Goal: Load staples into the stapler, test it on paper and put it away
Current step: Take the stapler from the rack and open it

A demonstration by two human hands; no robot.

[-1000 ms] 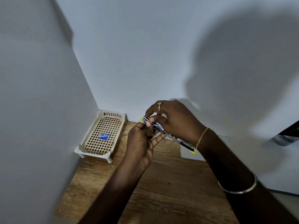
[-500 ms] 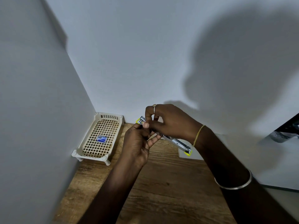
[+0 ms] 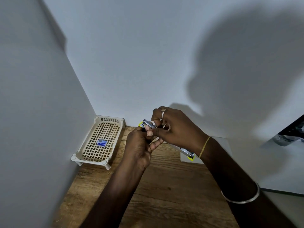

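Nearest, the stapler (image 3: 148, 124) was gripped at its left end by the curled fingers of the left hand (image 3: 139, 145), clear of the wooden table (image 3: 164, 195). Its middle was pinched from above by the right hand (image 3: 177, 130), and its other end was seen jutting below that wrist, over a sheet of paper (image 3: 184, 159). Further left of the fingers, a small blue box (image 3: 102, 143) lay in a lattice tray (image 3: 79, 157).

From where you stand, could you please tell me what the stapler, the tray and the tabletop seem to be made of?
The stapler: bright metal, going by its shiny silver channel; the yellow edging looks like plastic. The tray: cream moulded plastic, matte, with a uniform grid of holes. The tabletop: wood or wood-look laminate; brown grain shows, but which one I cannot tell.
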